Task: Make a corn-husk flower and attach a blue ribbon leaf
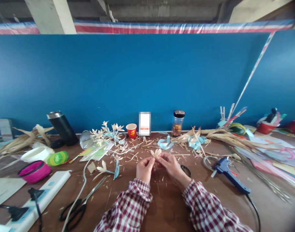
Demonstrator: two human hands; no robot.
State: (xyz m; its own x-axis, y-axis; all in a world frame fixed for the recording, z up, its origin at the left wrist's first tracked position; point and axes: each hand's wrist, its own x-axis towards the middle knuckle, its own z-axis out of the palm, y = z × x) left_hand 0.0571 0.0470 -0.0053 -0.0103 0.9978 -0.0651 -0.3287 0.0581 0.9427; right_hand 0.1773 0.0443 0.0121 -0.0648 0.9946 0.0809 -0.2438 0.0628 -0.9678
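A small cream-coloured flower (156, 152), its thin petals spread and pointing up, is pinched between my two hands above the table. My left hand (144, 169) has its thumb and fingers closed at the flower's base. From the other side, my right hand (171, 166) pinches the same flower with fingertips nearly meeting those of the left. The stem end is hidden by the fingers. Beside the right wrist, a black ring-shaped handle (186, 170) shows in part. Left of my hands lies another pale flower (102, 167) with a light blue strip.
Black-handled scissors (81, 204) and a white power strip (44, 196) lie to the left. A blue glue gun (231, 177) rests on the right. Behind stand finished-looking flowers (111, 133), a red paper cup (131, 130) and a glass jar (178, 124). Scraps litter the brown table.
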